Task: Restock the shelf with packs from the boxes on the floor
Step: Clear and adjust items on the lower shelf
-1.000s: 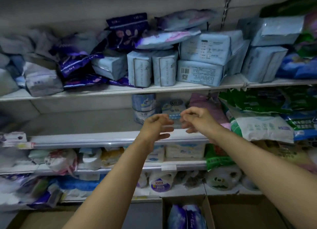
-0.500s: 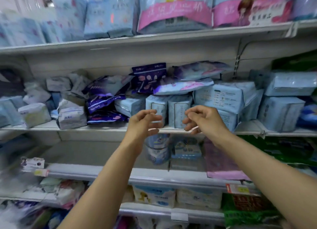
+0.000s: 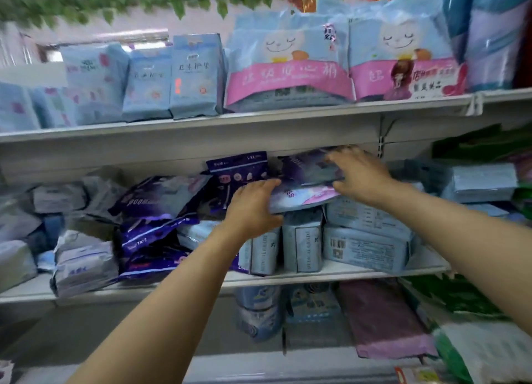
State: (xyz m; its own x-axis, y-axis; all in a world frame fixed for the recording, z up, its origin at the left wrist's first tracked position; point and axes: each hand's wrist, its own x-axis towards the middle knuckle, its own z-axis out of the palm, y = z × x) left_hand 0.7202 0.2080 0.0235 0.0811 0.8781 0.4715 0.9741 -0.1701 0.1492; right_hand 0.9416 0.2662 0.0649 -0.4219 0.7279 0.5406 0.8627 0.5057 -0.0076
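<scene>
A: On the middle shelf [image 3: 345, 271], where did the hands end up?

B: Both were on the two flat purple packs stacked atop the upright pale-blue packs [image 3: 302, 239]. The left hand [image 3: 253, 208] grasped the near left end of the lower purple pack [image 3: 299, 196], thumb under its edge and fingers over the top.

A: And the right?

B: The right hand [image 3: 359, 176] lay over the upper purple pack [image 3: 308, 165], fingers spread on top and thumb down by its front edge. It was blurred; I couldn't tell whether it truly clasped the pack or only pressed it.

A: What sat alongside?

B: A dark purple pouch [image 3: 236, 173] stood just left of the stack.
</scene>
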